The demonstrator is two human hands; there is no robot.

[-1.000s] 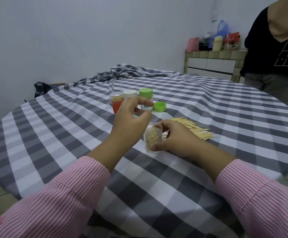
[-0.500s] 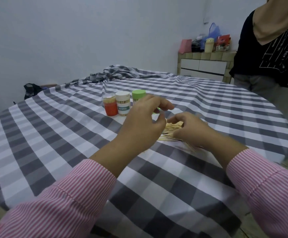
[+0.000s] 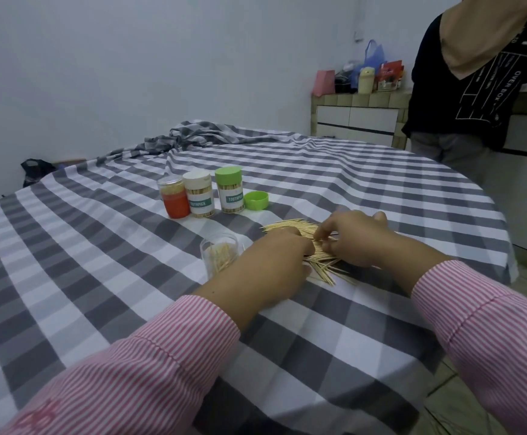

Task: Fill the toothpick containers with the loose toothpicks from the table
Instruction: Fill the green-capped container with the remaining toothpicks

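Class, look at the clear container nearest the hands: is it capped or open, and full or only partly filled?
Open and partly filled. The clear container has no cap; a loose bunch of toothpicks leans inside it, and a spare green cap lies beside the capped containers.

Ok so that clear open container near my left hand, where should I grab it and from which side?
Grip the clear container around its cylindrical wall at mid-height, coming from its left. It stands upright with an open mouth and toothpicks inside, so a grip from above would likely block the opening. The left hand crowds its right side, and the loose toothpicks lie farther right.
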